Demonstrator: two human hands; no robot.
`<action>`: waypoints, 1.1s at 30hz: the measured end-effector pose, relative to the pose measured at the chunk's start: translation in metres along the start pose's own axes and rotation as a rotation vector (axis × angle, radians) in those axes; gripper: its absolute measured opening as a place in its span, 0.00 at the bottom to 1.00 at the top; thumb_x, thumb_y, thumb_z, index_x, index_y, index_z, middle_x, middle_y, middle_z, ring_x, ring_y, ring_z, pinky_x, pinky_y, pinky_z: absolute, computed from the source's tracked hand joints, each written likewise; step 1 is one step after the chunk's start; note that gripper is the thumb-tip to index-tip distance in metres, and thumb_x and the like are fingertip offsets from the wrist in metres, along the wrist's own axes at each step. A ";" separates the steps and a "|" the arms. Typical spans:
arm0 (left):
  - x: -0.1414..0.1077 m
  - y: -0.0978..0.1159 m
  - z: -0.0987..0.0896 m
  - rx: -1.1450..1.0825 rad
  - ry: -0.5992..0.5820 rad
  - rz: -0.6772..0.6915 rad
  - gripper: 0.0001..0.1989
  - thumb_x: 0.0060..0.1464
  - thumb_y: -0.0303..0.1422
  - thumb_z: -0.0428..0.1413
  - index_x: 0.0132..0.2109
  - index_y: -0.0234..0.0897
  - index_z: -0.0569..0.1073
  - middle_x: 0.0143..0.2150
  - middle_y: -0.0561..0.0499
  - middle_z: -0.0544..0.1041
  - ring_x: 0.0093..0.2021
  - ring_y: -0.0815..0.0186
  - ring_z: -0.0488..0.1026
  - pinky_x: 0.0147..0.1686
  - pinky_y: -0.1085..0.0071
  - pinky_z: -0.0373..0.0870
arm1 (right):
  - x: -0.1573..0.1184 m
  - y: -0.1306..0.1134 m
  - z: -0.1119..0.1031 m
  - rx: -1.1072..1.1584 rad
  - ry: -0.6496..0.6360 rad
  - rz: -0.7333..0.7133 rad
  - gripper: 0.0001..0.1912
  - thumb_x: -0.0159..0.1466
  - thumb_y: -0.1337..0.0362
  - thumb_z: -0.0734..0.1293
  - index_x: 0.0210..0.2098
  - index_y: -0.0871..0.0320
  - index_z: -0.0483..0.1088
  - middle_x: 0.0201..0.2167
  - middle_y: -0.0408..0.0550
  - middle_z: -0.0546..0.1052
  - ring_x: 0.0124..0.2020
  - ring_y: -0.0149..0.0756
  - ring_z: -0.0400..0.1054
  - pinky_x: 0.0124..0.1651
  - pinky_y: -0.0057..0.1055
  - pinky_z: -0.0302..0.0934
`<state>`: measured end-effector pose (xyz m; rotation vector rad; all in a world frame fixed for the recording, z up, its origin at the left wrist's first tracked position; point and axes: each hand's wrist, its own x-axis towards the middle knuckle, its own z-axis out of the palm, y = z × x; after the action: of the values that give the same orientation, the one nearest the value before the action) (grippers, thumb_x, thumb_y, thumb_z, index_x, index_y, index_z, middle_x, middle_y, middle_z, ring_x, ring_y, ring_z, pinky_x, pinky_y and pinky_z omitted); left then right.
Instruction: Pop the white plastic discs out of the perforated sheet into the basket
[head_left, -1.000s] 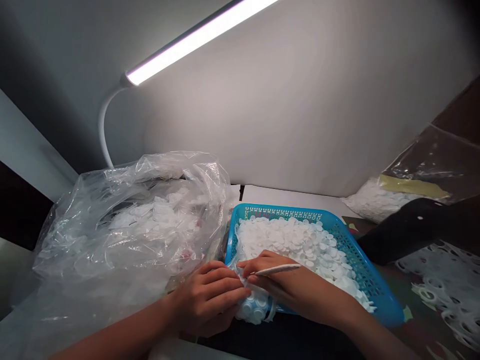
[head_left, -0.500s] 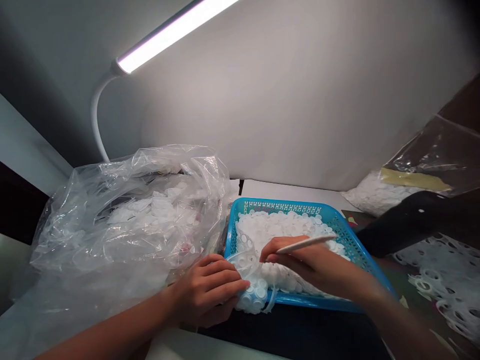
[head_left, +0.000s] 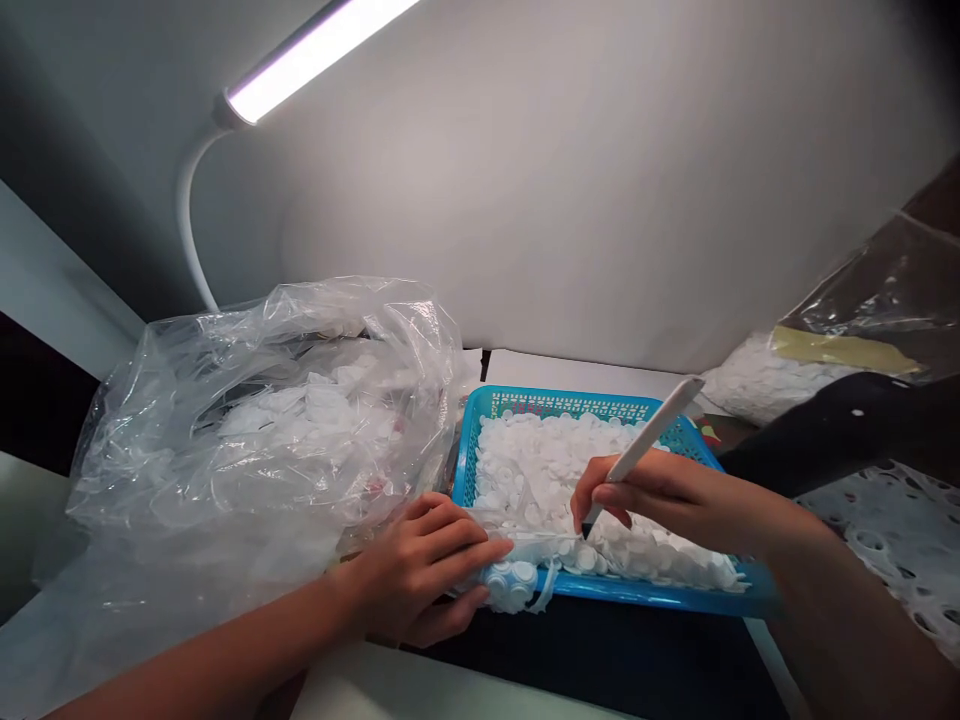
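Right hand (head_left: 660,500) grips a pen (head_left: 643,445) over a basket (head_left: 471,450), apparently on a desk (head_left: 585,366).

The clear plastic bag (head_left: 255,420) on the left is gleaming, its thin film crinkling into glossy creases, while the blue plastic basket (head_left: 480,430) is showing a smooth, shiny rim and moulded lattice walls. The white discs (head_left: 547,470) inside it are looking smooth and matt, probably plastic. The slim white pen (head_left: 645,445) is showing a smooth, satiny barrel. On the far right, the yellowish tape (head_left: 844,350) is lying matt against a glossy film bag (head_left: 870,290), and the punched white sheet (head_left: 877,545) on the near right is looking matt.
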<state>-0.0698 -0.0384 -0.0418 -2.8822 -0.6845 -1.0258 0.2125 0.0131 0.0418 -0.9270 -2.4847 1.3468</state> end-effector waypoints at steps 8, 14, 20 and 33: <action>-0.005 -0.011 0.005 0.006 0.070 -0.025 0.13 0.53 0.28 0.51 0.46 0.34 0.72 0.33 0.49 0.78 0.34 0.64 0.72 0.40 0.64 0.63 | -0.023 0.009 -0.019 -0.007 0.349 0.146 0.18 0.67 0.51 0.58 0.39 0.52 0.75 0.43 0.49 0.76 0.38 0.38 0.69 0.40 0.34 0.65; -0.004 -0.011 0.006 0.030 0.075 -0.002 0.15 0.52 0.30 0.53 0.48 0.35 0.71 0.37 0.49 0.79 0.38 0.63 0.75 0.44 0.64 0.65 | 0.000 -0.008 0.013 -0.061 0.415 0.028 0.16 0.68 0.53 0.59 0.43 0.52 0.75 0.43 0.47 0.76 0.41 0.38 0.71 0.39 0.31 0.67; -0.011 -0.016 0.010 0.007 0.024 0.060 0.16 0.54 0.26 0.54 0.51 0.33 0.70 0.40 0.49 0.80 0.42 0.64 0.75 0.50 0.64 0.63 | 0.023 -0.018 0.051 -0.037 0.333 -0.069 0.14 0.69 0.57 0.59 0.42 0.53 0.75 0.39 0.44 0.77 0.38 0.32 0.70 0.40 0.28 0.63; -0.012 -0.017 0.010 0.019 0.029 0.069 0.15 0.56 0.27 0.53 0.52 0.33 0.70 0.39 0.49 0.80 0.41 0.63 0.75 0.50 0.64 0.64 | 0.029 -0.011 0.063 -0.045 0.281 -0.078 0.14 0.70 0.59 0.57 0.42 0.53 0.73 0.39 0.42 0.77 0.39 0.30 0.70 0.44 0.26 0.61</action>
<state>-0.0786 -0.0264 -0.0591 -2.8473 -0.5854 -1.0449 0.1580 -0.0178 0.0100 -0.9455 -2.3190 1.0592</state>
